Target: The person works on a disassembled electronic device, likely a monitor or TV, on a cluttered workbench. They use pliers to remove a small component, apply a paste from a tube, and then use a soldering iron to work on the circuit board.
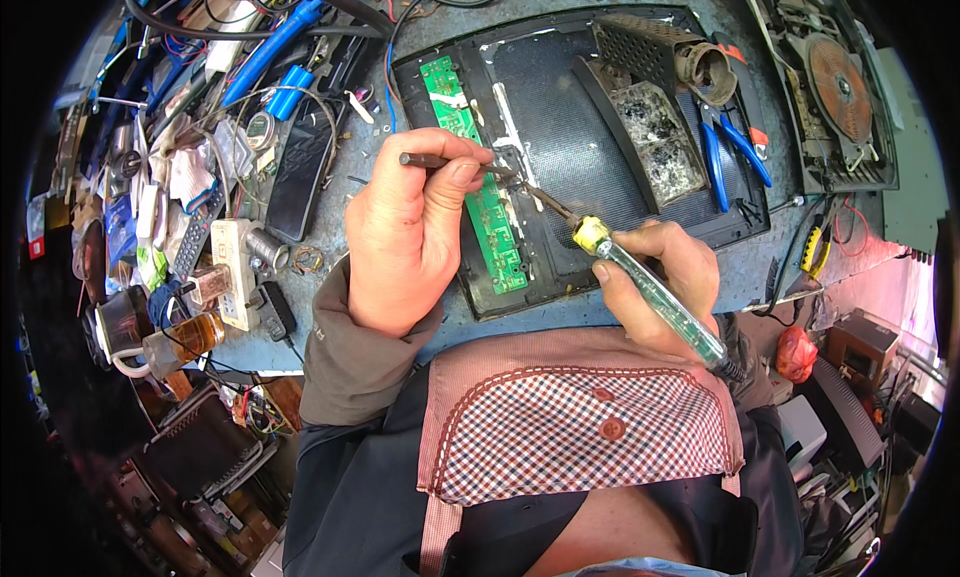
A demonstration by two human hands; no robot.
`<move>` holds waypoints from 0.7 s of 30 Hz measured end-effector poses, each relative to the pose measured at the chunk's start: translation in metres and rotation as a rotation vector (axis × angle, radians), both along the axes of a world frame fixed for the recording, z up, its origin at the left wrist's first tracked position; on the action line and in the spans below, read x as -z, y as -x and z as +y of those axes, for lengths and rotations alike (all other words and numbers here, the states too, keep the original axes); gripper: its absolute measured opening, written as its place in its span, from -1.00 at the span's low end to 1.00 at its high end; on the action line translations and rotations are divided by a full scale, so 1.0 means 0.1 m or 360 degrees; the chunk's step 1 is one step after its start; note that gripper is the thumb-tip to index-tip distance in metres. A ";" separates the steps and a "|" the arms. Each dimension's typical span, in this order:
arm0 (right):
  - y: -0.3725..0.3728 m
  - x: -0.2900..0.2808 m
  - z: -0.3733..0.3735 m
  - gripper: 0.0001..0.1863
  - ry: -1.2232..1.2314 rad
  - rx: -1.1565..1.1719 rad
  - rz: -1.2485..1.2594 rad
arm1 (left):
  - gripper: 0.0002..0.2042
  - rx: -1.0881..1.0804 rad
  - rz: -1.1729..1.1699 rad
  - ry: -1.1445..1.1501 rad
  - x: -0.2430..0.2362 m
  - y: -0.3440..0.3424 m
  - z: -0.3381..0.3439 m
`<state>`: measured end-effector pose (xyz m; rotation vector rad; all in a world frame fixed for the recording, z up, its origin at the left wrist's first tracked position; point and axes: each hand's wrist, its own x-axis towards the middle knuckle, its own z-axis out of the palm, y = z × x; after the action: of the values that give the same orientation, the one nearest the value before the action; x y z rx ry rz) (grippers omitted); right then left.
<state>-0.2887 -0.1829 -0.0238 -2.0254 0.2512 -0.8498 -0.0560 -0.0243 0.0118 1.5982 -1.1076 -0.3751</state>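
My left hand (410, 222) is closed in a pinch around a slim dark rod (424, 161), whose exact kind I cannot make out. Its blunt end sticks out to the left, and its other end meets the soldering iron's tip area. In my right hand (665, 277) is a soldering iron (660, 305) with a see-through green handle and yellow collar, its metal tip pointing up and left. Below both tools lies a long green circuit board (490, 222) on a black panel (580, 127) with a mesh surface. White residue streaks the panel beside the board.
Blue-handled pliers (716, 162) and a soldering iron stand (655, 127) with a scorched tray rest on the panel's right side. A coil burner unit (835, 87) stands at far right. Tools and cables crowd the left, near a power strip (233, 272) and an amber liquid jar (185, 342).
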 end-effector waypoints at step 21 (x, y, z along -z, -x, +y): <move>-0.01 0.01 -0.01 -0.70 0.0028 -0.0010 -0.0031 | -0.92 -0.0104 -0.0032 0.0106 0.06 0.04 -0.07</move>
<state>-0.2874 -0.1839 -0.0244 -2.0323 0.2266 -0.8704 -0.0602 -0.0310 0.0057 1.5781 -1.0693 -0.2768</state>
